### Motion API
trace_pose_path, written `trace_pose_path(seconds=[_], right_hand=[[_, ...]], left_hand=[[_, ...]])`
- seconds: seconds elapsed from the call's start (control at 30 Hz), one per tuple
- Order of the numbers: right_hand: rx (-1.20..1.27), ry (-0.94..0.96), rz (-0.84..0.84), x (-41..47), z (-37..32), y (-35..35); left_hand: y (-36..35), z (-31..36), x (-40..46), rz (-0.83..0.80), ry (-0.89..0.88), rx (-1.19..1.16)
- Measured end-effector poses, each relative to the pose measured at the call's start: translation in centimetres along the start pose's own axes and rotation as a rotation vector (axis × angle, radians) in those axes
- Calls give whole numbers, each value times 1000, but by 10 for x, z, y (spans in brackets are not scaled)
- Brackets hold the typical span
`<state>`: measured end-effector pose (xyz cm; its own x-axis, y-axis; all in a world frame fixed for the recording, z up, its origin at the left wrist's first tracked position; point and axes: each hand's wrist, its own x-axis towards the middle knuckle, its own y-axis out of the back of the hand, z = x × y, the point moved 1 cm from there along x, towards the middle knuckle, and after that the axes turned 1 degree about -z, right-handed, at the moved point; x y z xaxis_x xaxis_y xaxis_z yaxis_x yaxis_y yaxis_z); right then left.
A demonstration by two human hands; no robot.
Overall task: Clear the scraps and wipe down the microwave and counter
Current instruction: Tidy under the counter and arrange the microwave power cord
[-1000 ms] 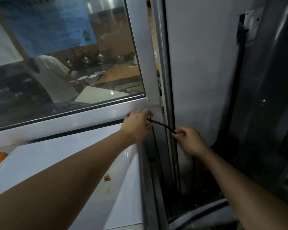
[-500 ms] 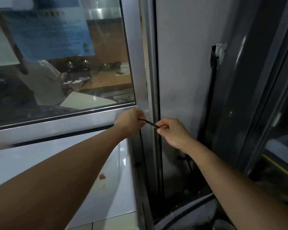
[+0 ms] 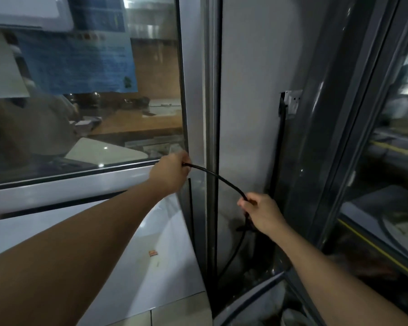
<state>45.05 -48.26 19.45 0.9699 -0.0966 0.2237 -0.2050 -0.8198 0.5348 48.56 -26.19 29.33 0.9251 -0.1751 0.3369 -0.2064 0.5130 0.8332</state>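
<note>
Black cable (image 3: 218, 178) arcs between both hands: left hand (image 3: 171, 174) fingers clamped on its far end, right hand (image 3: 260, 211) fingers clamped on it nearer. The cable drops beside the white microwave (image 3: 151, 260), its lower end lost in shadow.

two hands (image 3: 171, 174) (image 3: 263, 214) – one black cable (image 3: 218, 178)

The cable (image 3: 218, 178) is black. The microwave top (image 3: 151, 274) is plain white with a small orange scrap (image 3: 153, 252). A blue printed notice (image 3: 80, 64) hangs behind glass; the window frame (image 3: 80, 184) is silver-grey.
</note>
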Motion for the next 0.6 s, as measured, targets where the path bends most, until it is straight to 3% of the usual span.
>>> trace_pose_path(seconds=[0.33, 0.43, 0.6], right_hand=[[-125, 193, 65, -13, -93, 51], [-141, 138, -1, -22, -88, 53], [-218, -46, -111, -44, -55, 61]], left_hand=[[28, 88, -18, -83, -328, 142], [37, 92, -22, -28, -310, 153], [70, 80, -19, 106, -122, -177]])
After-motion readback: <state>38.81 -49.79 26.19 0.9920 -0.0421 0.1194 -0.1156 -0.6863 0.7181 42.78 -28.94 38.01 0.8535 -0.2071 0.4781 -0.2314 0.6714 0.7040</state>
